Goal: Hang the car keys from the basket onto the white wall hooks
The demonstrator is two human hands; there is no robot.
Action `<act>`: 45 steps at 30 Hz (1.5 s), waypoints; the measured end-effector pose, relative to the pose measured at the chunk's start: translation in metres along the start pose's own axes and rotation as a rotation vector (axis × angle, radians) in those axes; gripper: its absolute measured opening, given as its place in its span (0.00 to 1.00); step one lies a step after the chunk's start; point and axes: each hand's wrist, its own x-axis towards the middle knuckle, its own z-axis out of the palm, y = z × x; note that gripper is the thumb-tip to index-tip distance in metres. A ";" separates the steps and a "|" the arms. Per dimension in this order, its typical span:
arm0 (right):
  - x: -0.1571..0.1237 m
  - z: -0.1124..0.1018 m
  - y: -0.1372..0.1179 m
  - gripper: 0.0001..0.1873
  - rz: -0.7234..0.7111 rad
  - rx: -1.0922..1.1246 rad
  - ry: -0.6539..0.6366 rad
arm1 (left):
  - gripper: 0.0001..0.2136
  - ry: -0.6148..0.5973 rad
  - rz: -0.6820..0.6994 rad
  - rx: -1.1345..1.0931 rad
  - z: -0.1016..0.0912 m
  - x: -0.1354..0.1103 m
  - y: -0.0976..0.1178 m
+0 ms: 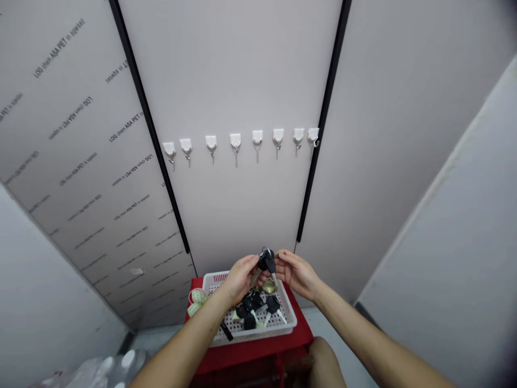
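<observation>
A bunch of black-headed keys [267, 261] on a metal ring is raised over a white plastic basket [266, 335]. My left hand [243, 276] pinches it from the left, thumb and fingers closed. From the other side my right hand [298, 272] meets the same bunch with curled fingers; its exact grip is partly hidden. Below, in the basket, lie more black-headed keys [273, 305], a dark cluster of keys [250, 304] and a round gold-coloured item [269, 286]. A light green checked bow-like item [197, 299] rests at the basket's left edge.
The basket stands on a red-covered stand [250, 358]. Several white hooks [235, 141] line the pale wall panel [238, 205] ahead, between two black strips [323, 124]. Clear bottles [128, 362] are at the lower left. A knee [325, 361] shows near the stand.
</observation>
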 end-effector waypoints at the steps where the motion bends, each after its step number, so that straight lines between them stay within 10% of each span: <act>1: 0.000 0.000 -0.001 0.03 0.000 0.005 -0.005 | 0.12 0.009 0.007 0.011 0.000 0.001 0.000; 11: 0.000 0.002 -0.010 0.07 -0.181 -0.477 0.255 | 0.08 0.150 0.166 0.735 0.004 0.010 0.025; 16: -0.002 0.013 -0.013 0.11 -0.288 -0.715 -0.001 | 0.06 -0.011 0.381 1.089 0.016 0.014 0.046; 22: 0.005 0.012 -0.036 0.15 -0.321 -0.680 0.064 | 0.03 0.018 0.305 0.766 0.033 0.033 0.064; 33: 0.048 0.021 -0.190 0.11 -0.774 -0.445 0.571 | 0.04 0.086 0.490 0.678 0.075 0.053 0.101; 45: 0.070 0.007 -0.193 0.11 -0.622 -0.559 0.679 | 0.04 0.153 0.460 0.661 0.067 0.060 0.096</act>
